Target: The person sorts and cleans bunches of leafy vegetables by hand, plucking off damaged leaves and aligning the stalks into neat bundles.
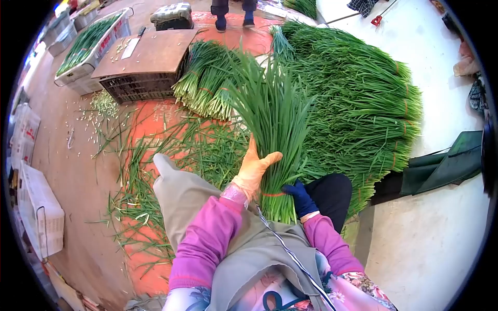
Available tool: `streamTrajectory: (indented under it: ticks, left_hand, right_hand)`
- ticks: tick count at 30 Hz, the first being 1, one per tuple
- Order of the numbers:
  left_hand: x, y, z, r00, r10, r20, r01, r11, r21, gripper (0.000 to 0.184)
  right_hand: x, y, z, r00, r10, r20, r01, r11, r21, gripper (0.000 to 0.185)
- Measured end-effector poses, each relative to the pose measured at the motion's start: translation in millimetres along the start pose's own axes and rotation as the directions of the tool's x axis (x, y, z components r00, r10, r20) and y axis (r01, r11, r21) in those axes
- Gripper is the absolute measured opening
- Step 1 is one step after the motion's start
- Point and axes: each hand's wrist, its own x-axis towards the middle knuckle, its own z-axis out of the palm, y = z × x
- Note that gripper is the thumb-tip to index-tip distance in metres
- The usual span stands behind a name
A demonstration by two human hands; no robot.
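Two gloved hands are wrapped around one bunch of greens, which is held in front of the grey apron, its leaf tips pointed to 12 o'clock. The 9 o'clock side is cupped by the left hand, thumb laid across the front; the stalk ends, near 5 o'clock, are gripped by the right hand, beside a red band. The fingers behind are hidden. The bunch can be judged light, its leaves floppy and easily bruised, its pale stalks firmer and perhaps slick; it is best held low, around the band. Loose leaves are scattered toward 8 and 9 o'clock. Other bundles are laid at 10, with a board-topped crate seen beyond. A large pile is spread from 1 to 4.
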Motion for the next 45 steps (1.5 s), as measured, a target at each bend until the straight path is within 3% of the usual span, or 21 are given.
streamTrajectory:
  ticks: [3,6,7,9,10,14,16,17,19,22,24,26,28,31,34,37,40,41,43,44,45]
  left_hand:
    - [3.5,-15.5,-16.6,0.962,0.186,-0.198,-0.053,0.842,0.537,0.09]
    - [0.8,-23.3,-31.1,0.931,0.13,-0.342,0.111,0.791,0.601,0.086]
    - [0.6,-23.1,-30.3,0.935,0.082,-0.344,0.075,0.905,0.419,0.079]
    - [-6.4,-8.7,-25.0,0.935,0.0,-0.354,0.133,0.927,0.352,0.076]
    - [-10.1,-0.9,-20.8,0.932,-0.085,-0.351,0.193,0.94,0.283,0.073]
    - [-19.7,4.0,-22.4,0.955,0.005,-0.297,0.097,0.94,0.328,0.064]
    - [-20.1,10.3,-24.2,0.943,0.039,-0.329,0.092,0.923,0.374,0.059]
    - [-20.9,13.7,-23.4,0.933,0.062,-0.355,0.027,0.97,0.242,0.057]
    - [-23.2,36.5,-15.0,0.899,0.094,-0.428,-0.076,0.995,0.061,0.051]
    - [-18.2,43.4,-34.8,0.788,0.331,-0.519,-0.322,0.94,0.112,0.043]
    - [-16.5,54.5,-42.4,0.725,0.355,-0.59,-0.352,0.928,0.126,0.042]
    - [-16.4,61.4,-46.2,0.713,0.329,-0.62,-0.314,0.94,0.137,0.043]
    - [-16.4,58.1,-52.4,0.733,0.289,-0.616,-0.27,0.954,0.127,0.043]
    - [-15.2,57.8,-59.8,0.769,0.189,-0.611,-0.162,0.982,0.099,0.043]
    - [-16.4,56.5,-68.5,0.804,0.174,-0.568,-0.087,0.98,0.178,0.042]
    - [-15.9,58.8,-70.6,0.833,0.133,-0.538,-0.045,0.984,0.173,0.041]
    - [-12.3,55.4,-76.7,0.879,0.027,-0.475,0.041,0.99,0.133,0.039]
    - [-10.6,52.9,-76.7,0.895,-0.015,-0.445,0.079,0.989,0.126,0.04]
    - [-7.8,46.3,-77.5,0.912,-0.086,-0.4,0.157,0.976,0.149,0.044]
    - [-6.6,41.5,-79.0,0.923,-0.108,-0.369,0.18,0.97,0.166,0.044]
    - [-4.7,36.9,-81.4,0.921,-0.147,-0.361,0.219,0.962,0.165,0.045]
  right_hand:
    - [2.1,5.1,-1.7,1.0,0.002,-0.026,0.0,0.998,0.065,0.062]
    - [1.3,3.1,4.5,0.994,0.083,-0.07,-0.069,0.981,0.181,0.059]
    - [0.5,1.0,5.1,0.977,0.205,-0.06,-0.172,0.921,0.35,0.055]
    - [-3.7,-13.8,17.7,0.923,0.384,0.002,-0.32,0.765,0.559,0.05]
    - [-2.9,-15.9,18.7,0.921,0.39,0.003,-0.326,0.764,0.557,0.05]
    - [0.2,-33.8,34.2,0.91,0.414,0.017,-0.343,0.729,0.592,0.056]
    - [6.9,-47.6,45.4,0.942,0.335,-0.035,-0.269,0.811,0.52,0.057]
    - [18.1,-41.4,35.5,0.952,0.292,-0.096,-0.226,0.875,0.428,0.059]
    - [40.0,-70.8,52.8,0.966,0.253,0.043,-0.245,0.86,0.448,0.065]
    - [96.3,-106.6,75.2,0.978,0.087,0.192,-0.167,0.875,0.455,0.066]
    - [134.4,-140.8,108.4,0.969,0.01,0.246,-0.131,0.867,0.481,0.063]
    - [196.1,-159.4,120.1,0.926,-0.087,0.368,-0.086,0.899,0.429,0.06]
    - [276.3,-156.8,108.3,0.948,-0.148,0.283,0.097,0.978,0.187,0.058]
    - [287.8,-161.8,122.0,0.999,-0.002,0.036,0.009,0.98,-0.198,0.044]
    - [267.4,-147.3,115.2,0.981,-0.123,0.149,0.173,0.901,-0.399,0.046]
    - [213.6,-136.6,75.3,0.937,-0.32,0.143,0.35,0.836,-0.422,0.061]
    - [146.5,-134.5,-3.0,0.832,-0.543,0.114,0.469,0.578,-0.668,0.053]
    - [119.6,-130.5,-31.5,0.844,-0.536,0.025,0.394,0.588,-0.706,0.048]
    - [47.3,-111.0,-68.8,0.891,-0.389,-0.232,0.223,0.822,-0.524,0.04]
    - [21.1,-73.8,-104.9,0.848,-0.435,-0.303,0.165,0.76,-0.628,0.038]
    - [-14.0,-46.8,-124.6,0.876,-0.282,-0.392,-0.016,0.794,-0.607,0.034]
